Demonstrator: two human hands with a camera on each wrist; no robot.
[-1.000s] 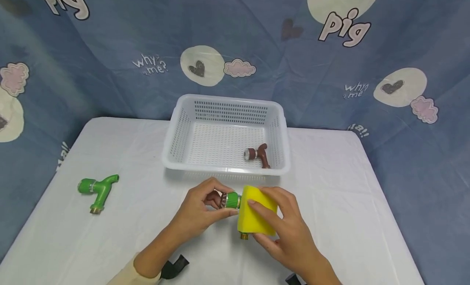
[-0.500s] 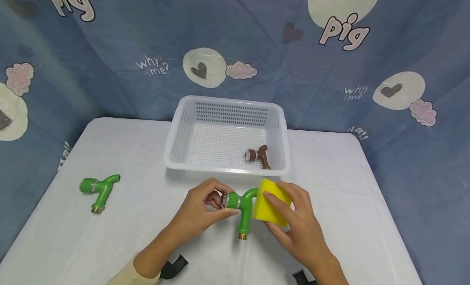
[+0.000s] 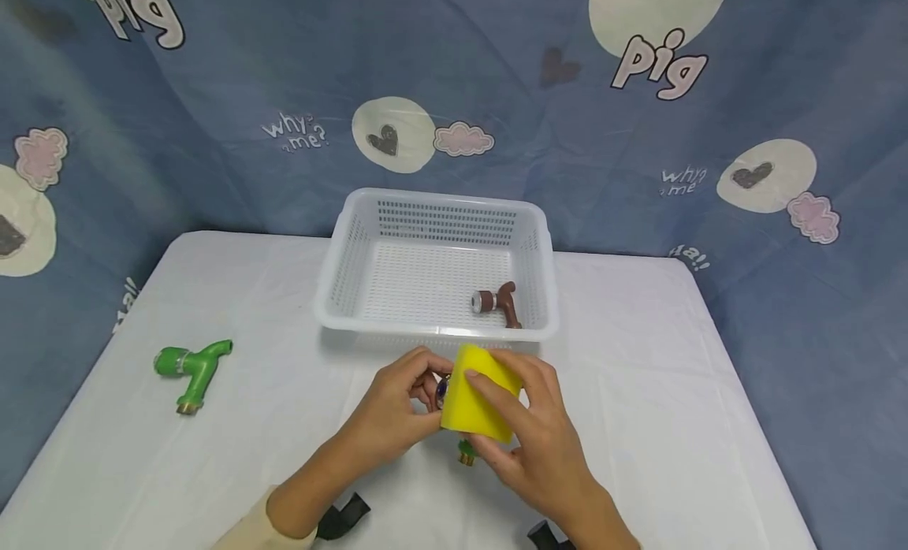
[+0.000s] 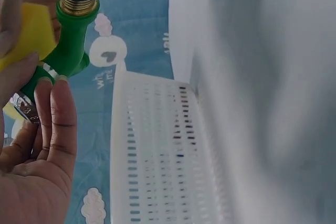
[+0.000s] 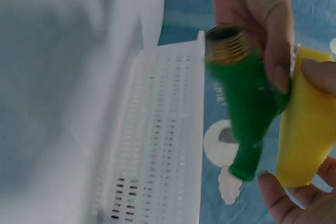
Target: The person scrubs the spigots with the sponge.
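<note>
My left hand [image 3: 393, 412] holds a green tap [image 5: 244, 98] by its knob end. The tap's threaded brass inlet shows in both wrist views; in the head view most of the tap is hidden. A yellow sponge [image 3: 482, 396] is gripped by my right hand [image 3: 535, 424], thumb on one side and fingers on the other. From the head camera the sponge covers the tap's middle, close to my left fingertips. In the left wrist view, the tap's silver knob cap [image 4: 25, 106] shows between the left fingers.
Behind the hands stands a white perforated basket [image 3: 440, 332] with a brown tap [image 3: 500, 302] in its near right corner. Another green tap [image 3: 195, 373] lies at the left on the white tablecloth [image 3: 674, 392]. A printed blue curtain [image 3: 532, 156] hangs behind the table.
The sponge moved right, off the tap's body to its spout, then back left over the body toward the knob. My left hand kept its hold, turning the knob end slightly.
</note>
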